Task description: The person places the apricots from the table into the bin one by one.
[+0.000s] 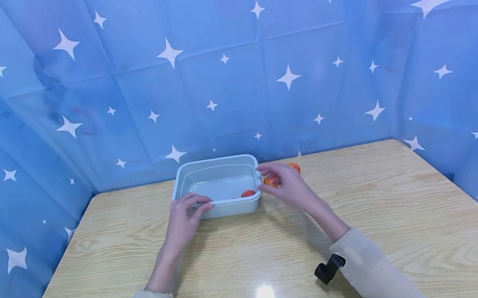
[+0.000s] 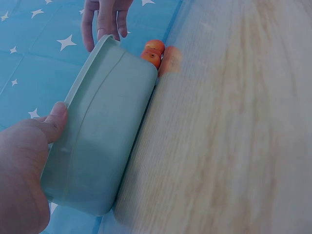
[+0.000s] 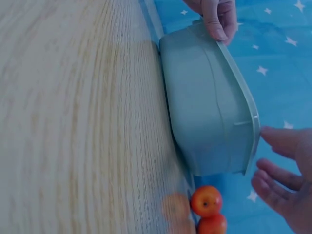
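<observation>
A pale grey-green plastic bin [image 1: 236, 207] stands near the back of the table. My left hand [image 1: 183, 219] pinches its front rim toward the left, thumb [image 2: 57, 114] on the outer side and fingers over the inside. At the bin's right end is my right hand [image 1: 291, 186], its fingers spread and loosely bent, with the fingertips [image 3: 269, 132] right at the rim. One red round fruit [image 1: 248, 193] lies inside the front right corner. Beside the bin on the right are two orange-red fruits [image 3: 206, 201], like small apples, partly behind my right hand in the head view.
The wooden table [image 1: 247, 257] reaches back to a blue curtain [image 1: 228, 78] with white stars, which also hangs along both sides. Each sleeve carries a small black camera [image 1: 330, 268] at the wrist.
</observation>
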Demonstrator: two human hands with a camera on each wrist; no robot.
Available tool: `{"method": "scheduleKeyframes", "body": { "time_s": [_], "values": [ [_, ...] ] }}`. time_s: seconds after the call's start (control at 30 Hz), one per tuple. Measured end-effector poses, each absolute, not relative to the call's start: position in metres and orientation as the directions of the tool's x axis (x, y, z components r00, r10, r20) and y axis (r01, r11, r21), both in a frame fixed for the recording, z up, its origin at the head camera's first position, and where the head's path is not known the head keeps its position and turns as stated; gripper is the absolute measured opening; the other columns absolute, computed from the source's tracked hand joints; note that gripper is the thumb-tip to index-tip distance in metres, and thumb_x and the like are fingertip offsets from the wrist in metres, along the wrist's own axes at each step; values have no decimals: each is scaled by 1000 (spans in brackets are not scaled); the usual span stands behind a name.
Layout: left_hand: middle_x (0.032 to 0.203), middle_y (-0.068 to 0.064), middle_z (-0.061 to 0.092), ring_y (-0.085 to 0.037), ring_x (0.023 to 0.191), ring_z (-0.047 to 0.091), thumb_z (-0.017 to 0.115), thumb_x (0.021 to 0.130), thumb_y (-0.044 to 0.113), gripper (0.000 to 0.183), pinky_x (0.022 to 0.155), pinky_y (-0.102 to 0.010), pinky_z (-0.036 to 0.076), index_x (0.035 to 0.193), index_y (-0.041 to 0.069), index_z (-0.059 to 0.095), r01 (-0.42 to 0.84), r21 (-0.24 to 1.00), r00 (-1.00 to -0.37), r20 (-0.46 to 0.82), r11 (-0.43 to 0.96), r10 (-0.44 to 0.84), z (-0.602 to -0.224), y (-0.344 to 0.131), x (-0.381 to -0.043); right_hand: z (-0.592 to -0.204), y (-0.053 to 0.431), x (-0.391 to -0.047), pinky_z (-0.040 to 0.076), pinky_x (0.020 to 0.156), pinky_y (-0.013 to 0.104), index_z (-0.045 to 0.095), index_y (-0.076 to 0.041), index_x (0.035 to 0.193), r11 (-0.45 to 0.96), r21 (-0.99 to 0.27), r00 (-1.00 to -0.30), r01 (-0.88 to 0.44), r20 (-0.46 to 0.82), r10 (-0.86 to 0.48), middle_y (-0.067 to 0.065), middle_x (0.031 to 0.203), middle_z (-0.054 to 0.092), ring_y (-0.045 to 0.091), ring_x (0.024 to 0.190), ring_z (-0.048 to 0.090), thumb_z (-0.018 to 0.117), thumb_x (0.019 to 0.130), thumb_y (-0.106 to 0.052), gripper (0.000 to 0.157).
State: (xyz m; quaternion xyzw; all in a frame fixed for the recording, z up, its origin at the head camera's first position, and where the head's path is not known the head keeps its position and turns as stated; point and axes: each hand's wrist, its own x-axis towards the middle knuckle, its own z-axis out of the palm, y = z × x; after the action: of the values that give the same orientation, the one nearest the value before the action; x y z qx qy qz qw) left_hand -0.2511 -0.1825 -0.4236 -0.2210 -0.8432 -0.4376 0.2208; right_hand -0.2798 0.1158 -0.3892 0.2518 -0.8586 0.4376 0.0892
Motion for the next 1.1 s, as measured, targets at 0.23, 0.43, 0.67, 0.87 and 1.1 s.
{"method": "scheduleKeyframes", "body": {
  "time_s": [0.23,0.43,0.67,0.87,1.1],
  "values": [
    [91,1,73,-22,91,68,80,86,13,7,90,-43,37,93,11,79,568,643,-803,570,513,175,-424,-182,-251,-389,120,-281,54,88,48,60,1,135,460,-740,-868,-490,369,-331,21,122,65,37,104,66,75,91,-5,47],
    [92,0,74,-21,91,69,79,87,12,6,91,-41,38,93,10,79,570,643,-803,568,512,181,-424,-182,-251,-391,123,-283,56,82,44,62,-1,134,499,-709,-866,-498,383,-321,19,120,64,38,101,63,76,91,-5,46],
    [92,-1,74,-22,91,69,79,87,10,6,90,-42,39,93,8,79,585,634,-792,580,506,188,-423,-182,-251,-394,126,-285,50,93,53,61,1,134,552,-684,-879,-477,387,-279,22,126,62,43,114,55,74,92,-4,44],
    [93,0,74,-20,93,68,78,89,12,6,93,-42,38,94,9,79,564,644,-808,558,516,187,-423,-182,-251,-398,128,-287,47,97,54,62,1,132,585,-657,-879,-474,388,-276,22,129,62,42,121,53,75,92,-7,43],
    [93,0,73,-21,93,68,79,88,12,6,91,-42,37,94,10,79,559,644,-811,555,522,184,-424,-183,-251,-405,131,-290,43,104,54,61,0,134,622,-652,-900,-434,334,-279,23,136,58,40,130,48,77,91,-11,47]
  ]
}}
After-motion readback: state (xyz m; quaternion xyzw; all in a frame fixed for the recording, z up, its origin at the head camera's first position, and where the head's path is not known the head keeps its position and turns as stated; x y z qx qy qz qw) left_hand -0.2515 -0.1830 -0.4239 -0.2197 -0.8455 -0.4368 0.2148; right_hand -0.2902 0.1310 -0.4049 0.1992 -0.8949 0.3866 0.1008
